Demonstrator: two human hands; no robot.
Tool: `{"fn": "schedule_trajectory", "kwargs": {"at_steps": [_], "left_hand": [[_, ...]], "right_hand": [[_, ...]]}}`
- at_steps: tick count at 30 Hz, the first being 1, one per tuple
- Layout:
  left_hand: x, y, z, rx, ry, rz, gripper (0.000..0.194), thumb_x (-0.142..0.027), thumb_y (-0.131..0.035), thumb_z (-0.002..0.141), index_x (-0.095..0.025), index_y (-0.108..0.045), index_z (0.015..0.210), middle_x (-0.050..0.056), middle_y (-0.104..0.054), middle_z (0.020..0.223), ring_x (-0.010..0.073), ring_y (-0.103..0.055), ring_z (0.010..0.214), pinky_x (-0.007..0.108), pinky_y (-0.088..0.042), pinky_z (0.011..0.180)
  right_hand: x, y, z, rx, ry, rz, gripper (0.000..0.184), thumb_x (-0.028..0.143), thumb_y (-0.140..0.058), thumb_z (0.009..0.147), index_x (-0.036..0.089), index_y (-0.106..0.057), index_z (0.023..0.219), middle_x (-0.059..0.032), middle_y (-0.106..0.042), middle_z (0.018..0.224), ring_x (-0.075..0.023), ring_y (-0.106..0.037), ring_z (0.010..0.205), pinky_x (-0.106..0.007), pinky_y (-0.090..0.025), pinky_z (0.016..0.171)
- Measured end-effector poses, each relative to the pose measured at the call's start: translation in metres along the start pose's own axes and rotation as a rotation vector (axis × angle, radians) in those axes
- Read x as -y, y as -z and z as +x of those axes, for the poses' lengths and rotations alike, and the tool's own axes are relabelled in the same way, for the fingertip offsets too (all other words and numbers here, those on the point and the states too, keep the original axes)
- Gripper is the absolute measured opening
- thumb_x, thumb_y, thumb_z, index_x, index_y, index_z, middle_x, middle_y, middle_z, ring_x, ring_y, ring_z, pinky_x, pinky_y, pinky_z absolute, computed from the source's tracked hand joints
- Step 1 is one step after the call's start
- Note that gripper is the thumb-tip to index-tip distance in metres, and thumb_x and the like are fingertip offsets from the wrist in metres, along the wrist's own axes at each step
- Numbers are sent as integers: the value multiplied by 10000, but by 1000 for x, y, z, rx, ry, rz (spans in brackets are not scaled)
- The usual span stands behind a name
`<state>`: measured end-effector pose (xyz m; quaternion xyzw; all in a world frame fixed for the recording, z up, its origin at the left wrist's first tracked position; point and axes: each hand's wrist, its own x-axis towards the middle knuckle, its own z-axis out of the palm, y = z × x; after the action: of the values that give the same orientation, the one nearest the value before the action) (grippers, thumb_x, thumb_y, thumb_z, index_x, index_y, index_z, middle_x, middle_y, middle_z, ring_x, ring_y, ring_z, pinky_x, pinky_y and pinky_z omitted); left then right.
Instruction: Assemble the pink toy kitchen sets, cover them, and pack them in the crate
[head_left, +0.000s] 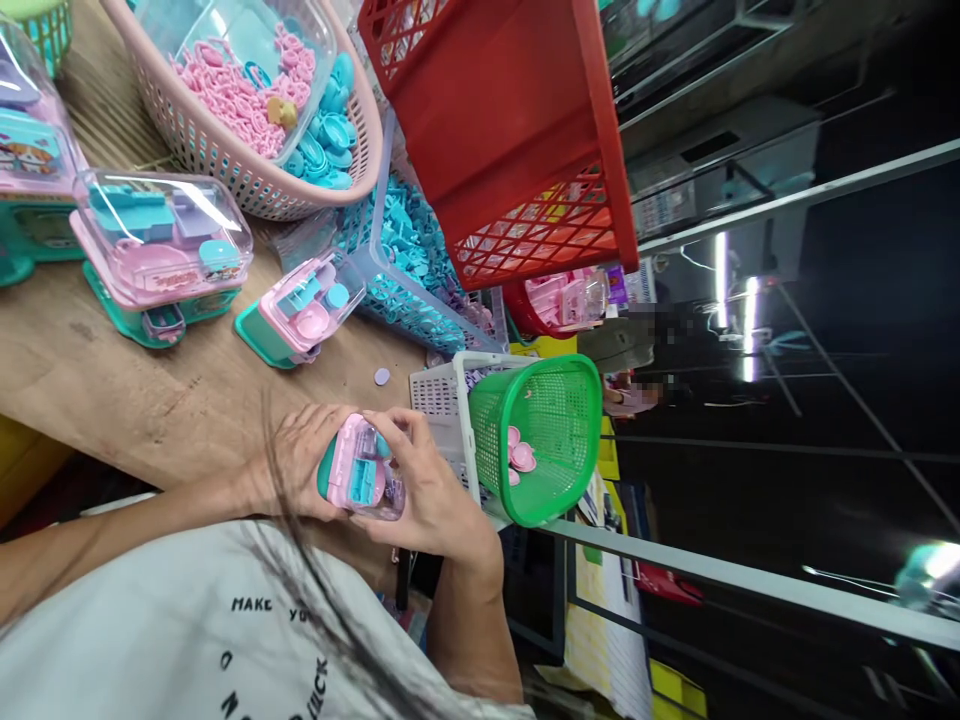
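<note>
Both my hands hold one small toy case, pink and teal with a clear lid, just off the edge of the wooden table. My left hand wraps around its teal end. My right hand cups the clear-lid side, fingers curled over the top. Three similar cases lie on the table: a small one with its lid ajar, a larger closed one, and another at the left edge.
A pink basket holds a clear tub of pink and teal parts. A blue bin holds teal pieces beside a red crate. A green basket with pink pieces sits in a white basket. A lilac disc lies loose.
</note>
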<state>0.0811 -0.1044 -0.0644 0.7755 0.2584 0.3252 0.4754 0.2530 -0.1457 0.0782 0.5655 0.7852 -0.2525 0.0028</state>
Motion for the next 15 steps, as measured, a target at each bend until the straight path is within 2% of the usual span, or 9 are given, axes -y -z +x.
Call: {"fn": "schedule_trajectory", "kwargs": {"at_steps": [4, 8, 12, 15], "left_hand": [[4, -3, 1, 1, -5, -17, 971, -439, -833, 597, -207, -410, 1440, 157, -578, 1372, 386, -557, 1227, 535, -446, 1045], [17, -4, -1, 22, -34, -45, 1058, -467, -854, 640, -222, -333, 1527, 172, -522, 1456, 386, -511, 1320, 561, -426, 1106], [25, 13, -6, 102, -115, -106, 1076, -468, -814, 761, -213, -209, 1614, 204, -387, 1589, 380, -380, 1480, 584, -342, 1216], [22, 36, -7, 97, -138, -113, 862, -387, -705, 890, -230, -256, 1609, 177, -388, 1594, 321, -388, 1501, 532, -354, 1238]], "right_hand": [[0, 0, 0, -11, -43, -44, 1026, 295, -863, 677, 268, -319, 1546, -135, -387, 1364, -330, -487, 1318, -530, -498, 1126], [-8, -14, -4, -72, -16, 67, 1090, 319, -888, 667, 304, -290, 1578, -127, -366, 1411, -317, -463, 1381, -503, -467, 1174], [-8, -41, -5, -276, -129, 178, 1170, 331, -910, 660, 358, -225, 1608, -115, -351, 1461, -324, -442, 1435, -523, -433, 1209], [2, -56, 11, -450, -269, 213, 1150, 377, -919, 666, 345, -254, 1604, -122, -383, 1449, -330, -451, 1431, -543, -435, 1209]]}}
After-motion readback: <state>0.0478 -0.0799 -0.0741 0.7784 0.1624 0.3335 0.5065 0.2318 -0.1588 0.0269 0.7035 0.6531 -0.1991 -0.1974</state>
